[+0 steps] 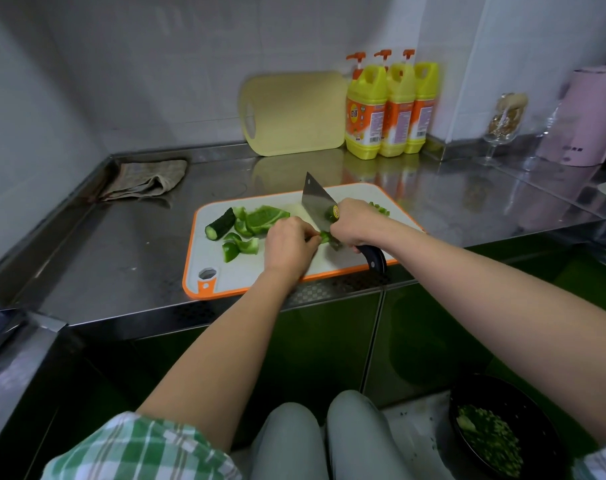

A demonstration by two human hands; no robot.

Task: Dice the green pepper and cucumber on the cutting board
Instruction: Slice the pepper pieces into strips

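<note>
A narrow strip of green pepper (324, 236) lies near the middle of the white plastic cutting board with an orange rim (246, 273), pinched at its left end by the curled fingertips of the left hand (289, 242). The right hand (355, 221) is clamped round the black handle of a broad steel cleaver (316, 205). The cleaver's blade stands upright with its edge down on the strip, just beside the left fingertips. The two hands are close together, almost touching over the strip.

On the left part of the board lie large flat pieces of green pepper (264, 218), a few smaller curled pepper pieces (241, 245) nearer the front edge, and a dark green cucumber stub with a pale cut end (221, 224). Small green diced bits (379, 207) sit at the board's far right corner, behind the right hand.

The board rests on a stainless steel counter (121, 237). Behind the board, a pale yellow cutting board (294, 114) leans on the tiled wall, with three yellow pump bottles with orange labels (388, 109) to its right. Left of and behind the board lies a crumpled grey-brown cloth (145, 180). Far right of the board stands a pink kettle (585, 116). Below the board, at floor level to the right, a black bowl (474, 393) holds chopped green vegetable.
</note>
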